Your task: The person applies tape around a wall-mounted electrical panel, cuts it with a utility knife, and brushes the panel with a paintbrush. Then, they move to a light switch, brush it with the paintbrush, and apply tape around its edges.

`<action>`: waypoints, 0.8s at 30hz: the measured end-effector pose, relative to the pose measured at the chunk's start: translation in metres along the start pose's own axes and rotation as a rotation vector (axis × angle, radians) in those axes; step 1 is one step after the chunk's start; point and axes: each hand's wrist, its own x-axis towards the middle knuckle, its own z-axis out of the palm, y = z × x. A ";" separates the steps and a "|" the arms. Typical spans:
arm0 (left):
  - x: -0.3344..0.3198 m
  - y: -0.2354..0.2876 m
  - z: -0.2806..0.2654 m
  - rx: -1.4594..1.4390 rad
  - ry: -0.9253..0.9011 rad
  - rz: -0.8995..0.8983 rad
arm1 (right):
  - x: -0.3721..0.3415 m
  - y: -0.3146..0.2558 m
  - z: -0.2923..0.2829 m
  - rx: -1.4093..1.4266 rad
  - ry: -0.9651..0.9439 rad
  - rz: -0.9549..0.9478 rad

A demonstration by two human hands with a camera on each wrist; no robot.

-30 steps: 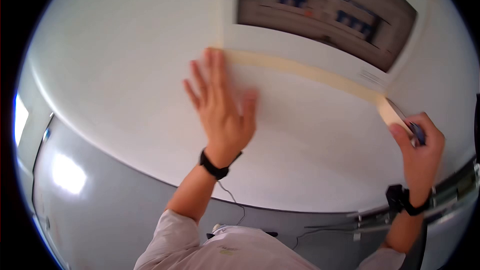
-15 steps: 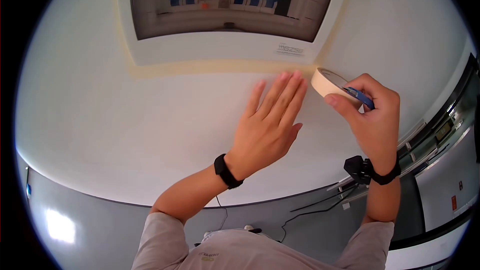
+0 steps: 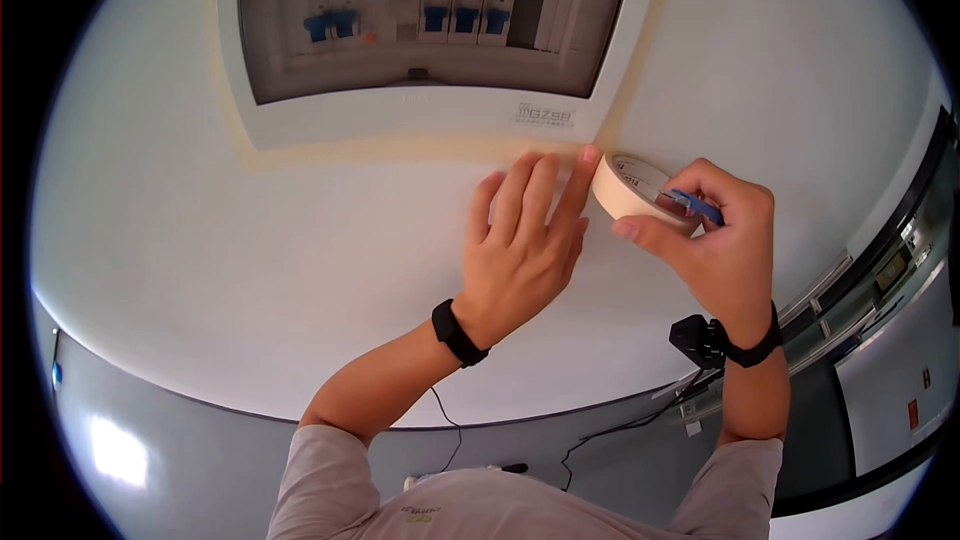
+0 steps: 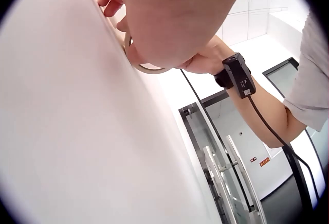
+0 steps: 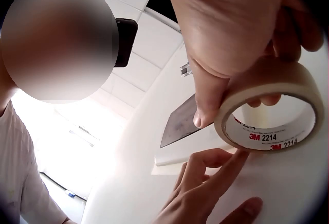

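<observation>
My right hand (image 3: 725, 225) grips a roll of masking tape (image 5: 234, 98), with "3M 2214" printed inside its core. A slim blue tool with a metallic tip (image 3: 697, 207) is tucked in the same hand. Beside the roll, my left hand (image 3: 525, 250) lies against the wall with its fingers bent a little, its index fingertip at the tape strip (image 3: 400, 152) by the lower right corner of a breaker box (image 3: 400, 122). The strip runs along the box's lower edge; more tape lines its left and right sides. Breakers show behind the box's tinted cover.
The white wall (image 3: 330, 270) spreads around the box. Black cables (image 3: 620, 428) hang below, near the person's shirt (image 3: 470, 505). Glass doors with long metal handles (image 4: 239, 177) stand to the right. Each wrist wears a black band.
My left hand has slid right along the lower tape strip to the box's corner, its fingers now more bent. My right hand keeps hold of the roll near that corner. The head view has shifted.
</observation>
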 end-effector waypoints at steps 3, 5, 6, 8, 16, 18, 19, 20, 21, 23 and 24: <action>0.002 -0.007 0.005 0.137 0.096 0.035 | 0.002 0.001 0.001 0.047 0.003 0.039; 0.003 -0.012 0.000 0.218 0.149 0.059 | 0.005 -0.002 0.000 0.048 -0.011 0.013; 0.004 -0.015 -0.005 0.257 0.154 0.076 | 0.007 -0.005 -0.001 0.055 -0.011 0.006; 0.007 -0.020 -0.011 0.303 0.155 0.097 | 0.011 -0.008 -0.003 0.075 -0.042 -0.064; 0.005 -0.009 0.011 0.418 0.113 0.128 | -0.008 0.087 -0.007 0.444 -0.119 -0.315; 0.004 -0.004 0.014 0.442 0.110 0.125 | -0.011 0.100 -0.002 0.484 -0.165 -0.272; 0.004 -0.003 0.013 0.457 0.106 0.129 | -0.009 0.107 0.004 0.502 -0.159 -0.316; 0.005 -0.002 0.012 0.466 0.107 0.132 | -0.008 0.112 0.007 0.518 -0.152 -0.362; 0.005 -0.001 0.011 0.445 0.097 0.123 | -0.007 0.113 0.006 0.524 -0.150 -0.369; 0.006 -0.006 0.008 0.431 0.087 0.114 | -0.004 0.111 0.009 0.558 -0.150 -0.333; 0.005 -0.007 0.008 0.434 0.084 0.113 | -0.002 0.110 0.010 0.561 -0.149 -0.336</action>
